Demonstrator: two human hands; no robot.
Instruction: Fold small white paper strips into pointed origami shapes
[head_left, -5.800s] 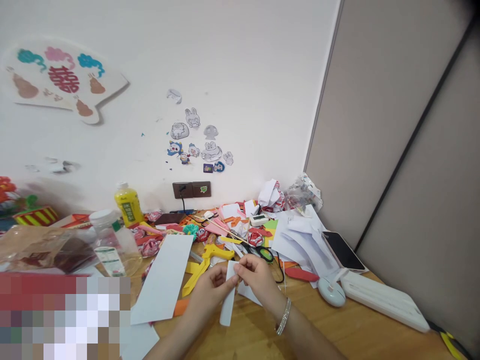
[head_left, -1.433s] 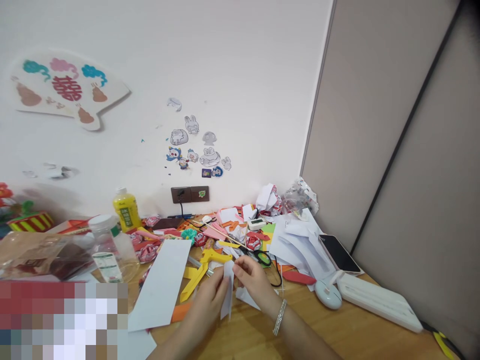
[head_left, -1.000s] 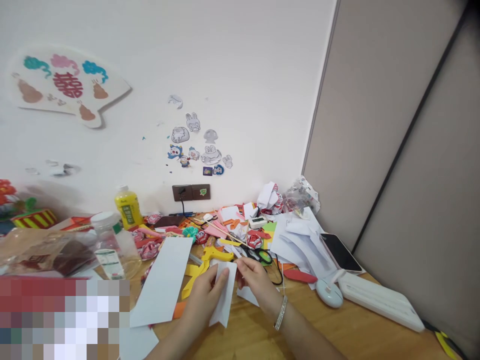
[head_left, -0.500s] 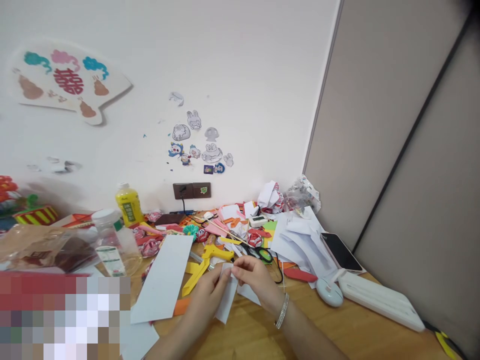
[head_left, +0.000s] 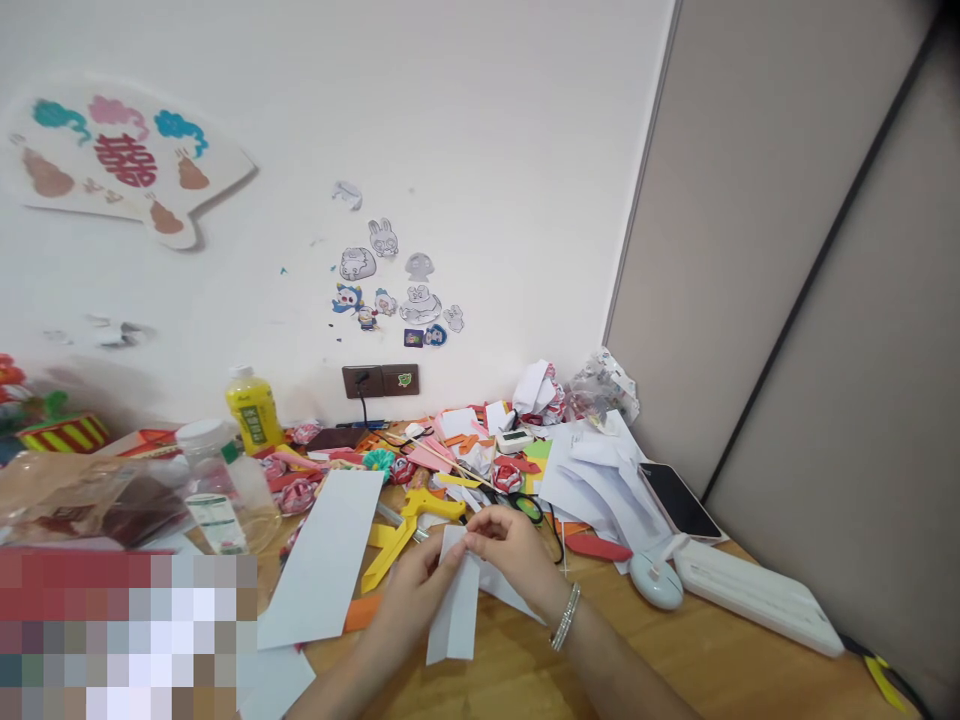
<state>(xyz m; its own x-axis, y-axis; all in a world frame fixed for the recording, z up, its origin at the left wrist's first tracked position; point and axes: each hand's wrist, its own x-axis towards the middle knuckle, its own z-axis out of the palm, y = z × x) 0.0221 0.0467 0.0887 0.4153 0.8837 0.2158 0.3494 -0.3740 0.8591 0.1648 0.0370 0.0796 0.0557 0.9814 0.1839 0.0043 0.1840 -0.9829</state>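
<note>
Both my hands hold a folded strip of white paper just above the wooden table. My left hand pinches its upper left edge, fingers closed on it. My right hand, with a silver bracelet on the wrist, pinches the top right corner. The strip hangs down towards me, its lower end free. A yellow glue gun and black scissors lie just behind my hands.
A long white paper sheet lies to the left. Coloured paper scraps, two bottles, a plastic bag, loose white sheets, a phone, a white mouse and a white case crowd the table. A grey partition stands on the right.
The paper strip has been turned and opened wider between my fingers, and now hangs lower. Both hands stay in nearly the same place.
</note>
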